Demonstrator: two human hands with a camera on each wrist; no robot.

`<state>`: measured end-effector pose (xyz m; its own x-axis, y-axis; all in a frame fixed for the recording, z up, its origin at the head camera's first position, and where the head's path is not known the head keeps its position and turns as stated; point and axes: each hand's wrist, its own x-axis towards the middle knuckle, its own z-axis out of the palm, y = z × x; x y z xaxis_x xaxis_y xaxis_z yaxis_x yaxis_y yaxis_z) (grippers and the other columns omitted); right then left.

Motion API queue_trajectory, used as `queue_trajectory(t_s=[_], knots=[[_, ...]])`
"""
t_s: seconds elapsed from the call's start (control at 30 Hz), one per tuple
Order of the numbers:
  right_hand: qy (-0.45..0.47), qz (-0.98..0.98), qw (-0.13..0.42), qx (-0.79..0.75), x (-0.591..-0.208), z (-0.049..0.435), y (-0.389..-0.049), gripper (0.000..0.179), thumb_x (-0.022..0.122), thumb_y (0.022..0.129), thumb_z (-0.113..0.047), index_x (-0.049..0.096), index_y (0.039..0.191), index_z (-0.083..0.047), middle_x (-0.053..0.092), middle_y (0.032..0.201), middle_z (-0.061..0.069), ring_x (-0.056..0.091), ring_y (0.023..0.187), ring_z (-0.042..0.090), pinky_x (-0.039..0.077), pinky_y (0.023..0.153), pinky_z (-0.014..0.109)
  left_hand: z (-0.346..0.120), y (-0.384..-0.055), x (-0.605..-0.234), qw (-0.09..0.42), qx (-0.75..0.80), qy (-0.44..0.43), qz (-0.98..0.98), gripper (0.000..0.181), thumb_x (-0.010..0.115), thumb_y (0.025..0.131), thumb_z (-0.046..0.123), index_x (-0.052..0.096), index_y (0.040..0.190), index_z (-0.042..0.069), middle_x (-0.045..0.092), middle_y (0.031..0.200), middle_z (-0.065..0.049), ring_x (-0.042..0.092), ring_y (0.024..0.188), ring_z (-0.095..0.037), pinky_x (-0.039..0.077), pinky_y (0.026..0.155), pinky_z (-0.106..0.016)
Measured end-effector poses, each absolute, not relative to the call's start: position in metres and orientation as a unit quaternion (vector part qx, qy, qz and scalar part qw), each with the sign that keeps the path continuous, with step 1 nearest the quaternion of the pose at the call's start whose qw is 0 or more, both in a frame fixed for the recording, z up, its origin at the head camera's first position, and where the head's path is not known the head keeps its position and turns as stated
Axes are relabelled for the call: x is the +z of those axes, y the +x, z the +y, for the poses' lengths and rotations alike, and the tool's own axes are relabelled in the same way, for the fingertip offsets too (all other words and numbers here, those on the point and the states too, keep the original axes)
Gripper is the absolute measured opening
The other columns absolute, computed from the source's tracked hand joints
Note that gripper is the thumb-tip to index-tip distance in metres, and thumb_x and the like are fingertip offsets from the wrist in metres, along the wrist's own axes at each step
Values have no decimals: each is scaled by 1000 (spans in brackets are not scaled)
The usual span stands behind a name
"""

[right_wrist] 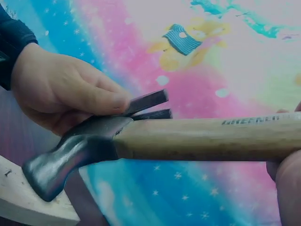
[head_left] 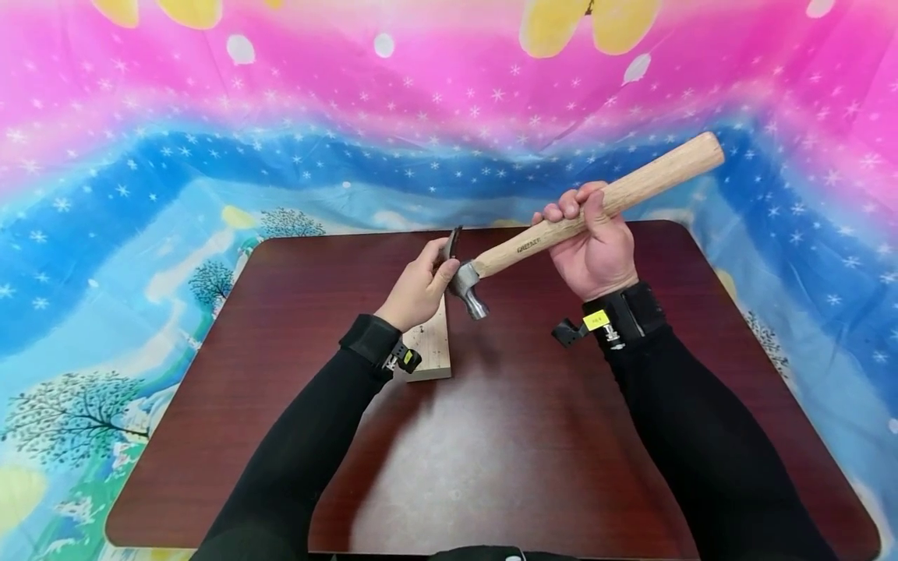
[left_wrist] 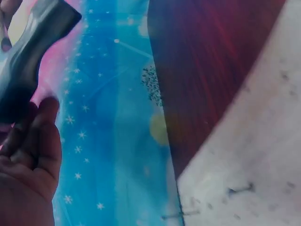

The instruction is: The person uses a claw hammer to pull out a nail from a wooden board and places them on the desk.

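Note:
A claw hammer (head_left: pixel 540 241) with a pale wooden handle (right_wrist: pixel 202 141) and a dark metal head (right_wrist: pixel 70 150) is held up over the table, tilted, its handle end high at the right. My right hand (head_left: pixel 596 238) grips the handle around its middle, thumb across it. With thumb and fingers my left hand (head_left: pixel 419 290) pinches the head beside the split claw (right_wrist: pixel 153 101). The striking face points down towards me. Beneath the left hand lies a light wooden board (head_left: pixel 429 343), partly hidden by it. Small nails (left_wrist: pixel 241 189) show on the board in the left wrist view.
The dark red-brown table (head_left: pixel 533 436) has rounded corners. A printed cloth (head_left: pixel 435 140) in pink and blue hangs behind it and along both sides. Black wrist straps with small mounts (head_left: pixel 624 315) sit on both wrists.

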<state>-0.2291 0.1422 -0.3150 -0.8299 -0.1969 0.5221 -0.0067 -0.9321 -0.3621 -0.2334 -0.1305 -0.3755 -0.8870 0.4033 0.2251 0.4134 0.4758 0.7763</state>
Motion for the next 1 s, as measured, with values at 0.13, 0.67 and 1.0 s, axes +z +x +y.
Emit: queue_trajectory(t_s=[0.13,0.67,1.0], knots=[[-310,187,39,-931,-312,147,-228,13,63,103,-13,63,102,0,60,87,13,62,86,28,56,94,43,-147,-228,-392,3,-428,-209,-879,53,43,120,30,36,166,4,62,140,-21,66,125,-37,53,110,-51],[-194,415,-127,-880,-313,163,-226,42,83,89,-36,53,76,-9,50,65,2,50,60,18,50,65,30,-222,-225,-458,-144,-289,-104,-941,90,59,110,48,11,176,11,3,186,-15,2,172,-45,7,135,-75],[-172,463,-146,-857,-318,163,-226,39,81,92,-34,56,80,-8,56,64,2,56,58,17,55,65,30,-220,-224,-460,-156,-294,-153,-930,88,62,110,47,12,177,20,5,187,-9,14,173,-39,8,133,-78]])
